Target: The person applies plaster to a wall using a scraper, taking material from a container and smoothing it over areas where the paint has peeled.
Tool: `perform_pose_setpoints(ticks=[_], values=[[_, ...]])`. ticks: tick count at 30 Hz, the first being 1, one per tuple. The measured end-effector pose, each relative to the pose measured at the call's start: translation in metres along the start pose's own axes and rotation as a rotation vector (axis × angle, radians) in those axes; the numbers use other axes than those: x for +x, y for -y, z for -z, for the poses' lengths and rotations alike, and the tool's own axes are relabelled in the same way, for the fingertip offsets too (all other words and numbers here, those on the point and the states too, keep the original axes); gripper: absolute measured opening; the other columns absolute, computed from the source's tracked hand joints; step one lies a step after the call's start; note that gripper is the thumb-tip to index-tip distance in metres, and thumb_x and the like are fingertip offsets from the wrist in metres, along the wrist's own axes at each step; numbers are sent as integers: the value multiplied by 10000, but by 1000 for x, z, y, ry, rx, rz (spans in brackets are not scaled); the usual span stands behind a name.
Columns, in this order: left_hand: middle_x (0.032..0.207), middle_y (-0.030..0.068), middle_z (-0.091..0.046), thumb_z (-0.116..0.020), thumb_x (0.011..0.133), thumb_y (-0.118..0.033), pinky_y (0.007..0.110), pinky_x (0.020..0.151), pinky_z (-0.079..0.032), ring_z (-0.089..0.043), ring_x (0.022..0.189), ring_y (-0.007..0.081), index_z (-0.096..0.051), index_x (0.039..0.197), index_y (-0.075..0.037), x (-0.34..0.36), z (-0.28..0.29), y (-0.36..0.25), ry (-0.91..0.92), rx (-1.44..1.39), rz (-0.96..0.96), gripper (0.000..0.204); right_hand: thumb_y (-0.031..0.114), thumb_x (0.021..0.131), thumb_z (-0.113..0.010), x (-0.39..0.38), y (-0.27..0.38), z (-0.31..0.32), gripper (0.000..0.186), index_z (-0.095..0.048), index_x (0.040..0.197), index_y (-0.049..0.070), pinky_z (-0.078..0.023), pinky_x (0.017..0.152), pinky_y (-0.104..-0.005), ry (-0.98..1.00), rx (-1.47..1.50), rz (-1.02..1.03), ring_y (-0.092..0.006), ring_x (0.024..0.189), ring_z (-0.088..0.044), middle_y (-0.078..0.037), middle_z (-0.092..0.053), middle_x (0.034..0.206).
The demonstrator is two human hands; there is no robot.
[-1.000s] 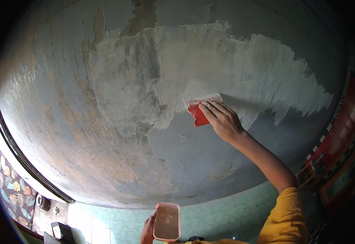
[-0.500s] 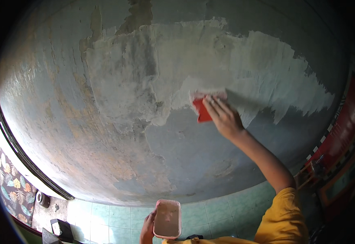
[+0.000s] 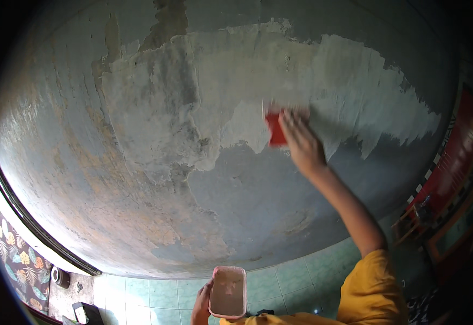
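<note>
My right hand (image 3: 304, 142) presses a red putty spreader (image 3: 275, 130) against the wall, its fingers laid over the blade's back. Whitish putty shows along the spreader's upper edge, blurred by motion. Around it spreads a pale, uneven putty patch (image 3: 247, 70) with a ragged lower border over the grey wall (image 3: 252, 189). Low in the view, my left hand (image 3: 203, 302) grips the side of a pinkish rectangular tub (image 3: 230, 268). Inside the tub lies greyish-beige material with a paler spot; most of the left fingers are hidden behind it.
Pale green floor tiles (image 3: 163, 292) run along the wall's foot. At lower left are a dark curved frame (image 3: 41, 225), leaf-patterned cloth (image 3: 20, 254), a round dark pot (image 3: 60, 277) and a black box (image 3: 87, 313). A red panel (image 3: 453, 151) and wooden furniture stand at right.
My right hand has slid the spreader up and rightward over the wall, and pale putty now shows where it was. The view has shifted slightly; my left hand still holds the tub.
</note>
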State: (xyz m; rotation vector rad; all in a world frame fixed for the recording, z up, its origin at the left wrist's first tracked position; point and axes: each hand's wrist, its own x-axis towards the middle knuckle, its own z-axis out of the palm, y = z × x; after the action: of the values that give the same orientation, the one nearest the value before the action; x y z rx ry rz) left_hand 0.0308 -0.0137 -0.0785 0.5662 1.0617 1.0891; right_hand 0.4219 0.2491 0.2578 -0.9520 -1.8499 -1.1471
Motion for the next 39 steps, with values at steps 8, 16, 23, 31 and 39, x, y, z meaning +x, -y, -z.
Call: perform_pose_setpoints(ticks=[8, 16, 23, 31, 39], values=[[1262, 97, -710, -528, 1111, -379, 320, 897, -567, -684, 1071, 177, -593, 1438, 32, 30, 1, -20, 94, -5, 6, 529, -55, 916, -589, 108, -52, 84, 491, -662, 1373, 111, -599, 957, -423, -161, 149, -152, -352, 1130, -715, -119, -700, 1353], [1311, 102, -692, -512, 1115, -339, 323, 952, -548, -667, 1129, 179, -561, 1478, 26, 32, -5, -38, 165, -15, -73, 517, -82, 901, -610, 37, -25, 27, 488, -674, 1356, 81, -589, 1021, -454, -64, -11, 22, -332, 1186, -715, -168, -727, 1296], [1342, 102, -679, -471, 1123, -311, 324, 968, -540, -657, 1162, 185, -556, 1485, 30, 40, 14, -35, 124, 36, 14, 505, -108, 899, -565, 71, -31, 67, 521, -691, 1359, 101, -598, 985, -426, -25, 161, -109, -342, 1161, -719, -159, -736, 1273], [1327, 102, -681, -506, 1114, -328, 323, 967, -536, -651, 1160, 182, -558, 1479, 40, 46, 13, -29, 143, 55, -34, 521, -57, 926, -619, 55, -29, 34, 428, -693, 1317, 101, -621, 963, -431, -96, -65, -4, -327, 1129, -740, -158, -755, 1226], [1348, 101, -669, -495, 1120, -331, 324, 974, -531, -646, 1161, 181, -538, 1497, 38, 40, -2, -32, 113, 62, 22, 529, -56, 921, -620, 71, -23, 62, 370, -708, 1263, 55, -616, 965, -427, -53, 130, -21, -320, 1113, -736, -154, -738, 1259]])
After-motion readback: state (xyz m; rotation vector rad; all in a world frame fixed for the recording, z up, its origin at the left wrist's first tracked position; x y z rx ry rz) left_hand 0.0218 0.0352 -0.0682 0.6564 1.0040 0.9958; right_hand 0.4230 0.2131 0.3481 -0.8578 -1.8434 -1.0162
